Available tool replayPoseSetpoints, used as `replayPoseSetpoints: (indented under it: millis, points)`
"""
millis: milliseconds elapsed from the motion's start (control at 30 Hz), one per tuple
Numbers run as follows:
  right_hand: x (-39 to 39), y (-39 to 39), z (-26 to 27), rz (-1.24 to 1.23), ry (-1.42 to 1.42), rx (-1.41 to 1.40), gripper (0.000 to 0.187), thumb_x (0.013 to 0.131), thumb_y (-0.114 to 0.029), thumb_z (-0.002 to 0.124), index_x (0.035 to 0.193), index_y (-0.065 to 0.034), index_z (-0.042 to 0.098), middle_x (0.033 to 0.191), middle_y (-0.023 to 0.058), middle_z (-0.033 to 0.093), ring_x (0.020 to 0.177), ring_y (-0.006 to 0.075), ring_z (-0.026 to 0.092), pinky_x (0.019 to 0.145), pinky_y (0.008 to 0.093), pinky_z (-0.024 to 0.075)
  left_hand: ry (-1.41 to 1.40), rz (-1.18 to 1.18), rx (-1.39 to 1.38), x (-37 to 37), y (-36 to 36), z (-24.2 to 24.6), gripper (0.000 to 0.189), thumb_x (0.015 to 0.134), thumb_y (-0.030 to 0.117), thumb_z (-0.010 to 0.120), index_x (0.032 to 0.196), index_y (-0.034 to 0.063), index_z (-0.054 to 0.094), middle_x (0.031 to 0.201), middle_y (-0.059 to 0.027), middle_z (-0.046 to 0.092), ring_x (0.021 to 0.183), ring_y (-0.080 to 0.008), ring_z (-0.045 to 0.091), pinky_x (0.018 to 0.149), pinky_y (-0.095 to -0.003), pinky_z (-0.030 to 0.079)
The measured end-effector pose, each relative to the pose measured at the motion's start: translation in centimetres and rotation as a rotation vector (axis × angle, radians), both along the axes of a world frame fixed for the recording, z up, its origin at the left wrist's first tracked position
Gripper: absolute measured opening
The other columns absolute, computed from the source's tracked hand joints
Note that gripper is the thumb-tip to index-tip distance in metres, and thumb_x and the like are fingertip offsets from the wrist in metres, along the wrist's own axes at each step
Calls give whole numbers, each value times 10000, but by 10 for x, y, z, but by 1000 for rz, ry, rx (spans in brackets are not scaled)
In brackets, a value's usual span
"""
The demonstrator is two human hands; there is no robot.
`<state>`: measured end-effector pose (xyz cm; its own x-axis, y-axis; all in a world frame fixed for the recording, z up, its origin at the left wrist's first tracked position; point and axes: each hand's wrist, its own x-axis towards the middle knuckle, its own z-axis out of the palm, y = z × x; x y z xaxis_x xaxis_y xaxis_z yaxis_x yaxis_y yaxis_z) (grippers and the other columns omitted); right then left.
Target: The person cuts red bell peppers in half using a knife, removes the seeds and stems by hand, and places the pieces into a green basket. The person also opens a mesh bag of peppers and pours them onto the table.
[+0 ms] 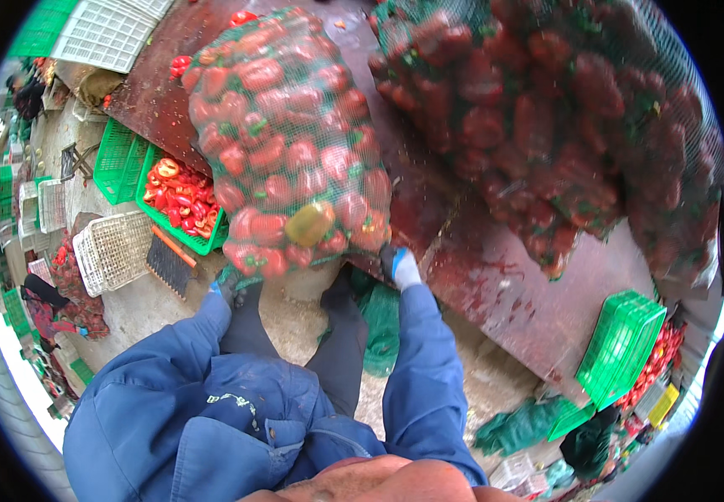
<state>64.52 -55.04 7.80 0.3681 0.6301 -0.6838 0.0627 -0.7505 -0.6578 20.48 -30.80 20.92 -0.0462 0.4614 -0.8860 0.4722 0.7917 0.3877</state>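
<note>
A large green mesh sack of red peppers (299, 144) lies over the edge of a dark red tabletop (500, 288), its near end towards me. One yellowish-brown pepper (310, 224) shows through the mesh near that end. My left hand (231, 287), in a dark glove, grips the sack's near left corner, where green netting bunches at the fingers. At the near right corner my right hand (396, 263), also gloved, is closed on the sack's edge; its fingertips are partly hidden.
More filled pepper sacks (525, 119) stand on the table's right. A green crate of cut red peppers (183, 232) sits at left, beside stacked white crates (114, 251) and a brush-like tool with an orange edge (173, 248). Green crates (622, 348) stand at right. A person (48, 307) works far left.
</note>
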Motion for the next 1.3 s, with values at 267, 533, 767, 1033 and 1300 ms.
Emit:
replayPoseSetpoints:
  millis: [267, 533, 767, 1033, 1300]
  points:
    - [-73, -3, 72, -353, 456, -254, 442, 1082, -407, 487, 828, -80, 642, 623, 103, 654, 446, 211, 591, 417, 388, 448, -67, 190, -13, 0, 34, 79, 180, 1015, 281, 696, 1085, 115, 702, 752, -12, 669, 517, -128, 545, 496, -289, 442]
    - [-120, 76, 172, -575, 751, -213, 453, 1095, -440, 481, 853, -87, 629, 575, 81, 547, 394, 181, 456, 367, 337, 318, -411, 258, 151, 70, 192, 205, 255, 965, 192, 728, 1190, 72, 725, 888, -10, 729, 609, -83, 613, 473, -225, 438]
    - [19, 268, 473, -234, 352, 205, 428, 1073, -425, 543, 860, -67, 643, 575, 47, 535, 414, 162, 452, 429, 313, 334, -924, -201, 763, 202, 400, 445, 222, 1018, 221, 641, 1143, 52, 712, 887, -39, 687, 695, -132, 610, 629, -269, 471]
    - [43, 271, 617, -112, 140, 611, 446, 1067, -451, 592, 911, -40, 662, 574, 23, 522, 440, 142, 452, 431, 314, 326, -1483, -4, 791, 109, 381, 528, 345, 1051, 159, 612, 1352, -2, 664, 1279, -219, 697, 1095, -300, 723, 1046, -475, 515]
    - [-83, 144, 372, -655, 543, 221, 434, 1070, -468, 586, 783, -147, 537, 532, 18, 467, 412, 158, 433, 393, 322, 317, -906, 39, 397, 88, 260, 373, 94, 932, 173, 770, 925, 85, 738, 747, -23, 663, 559, -124, 575, 487, -277, 431]
